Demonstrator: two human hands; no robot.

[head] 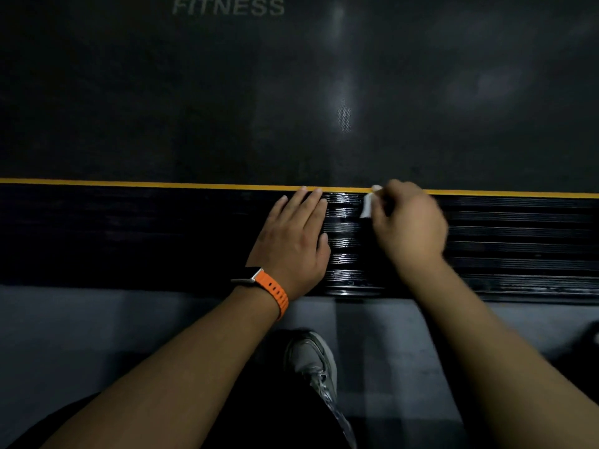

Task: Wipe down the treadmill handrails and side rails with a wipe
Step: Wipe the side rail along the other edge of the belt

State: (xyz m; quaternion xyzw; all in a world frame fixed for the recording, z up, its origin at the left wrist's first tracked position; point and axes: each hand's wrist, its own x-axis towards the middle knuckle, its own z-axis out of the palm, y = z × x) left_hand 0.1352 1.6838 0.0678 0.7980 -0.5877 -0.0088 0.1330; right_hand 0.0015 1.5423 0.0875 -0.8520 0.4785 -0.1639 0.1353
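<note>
Head view: two hands (pixel 291 234) (pixel 410 222), one wipe (pixel 368 205), one side rail (pixel 129 234).

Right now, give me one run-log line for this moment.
stage: side rail wipe-down | right hand: grips wipe near yellow stripe | left hand: flat on side rail

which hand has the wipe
The right hand grips the white wipe; the left hand, wearing the orange watch, rests flat on the side rail.
</note>
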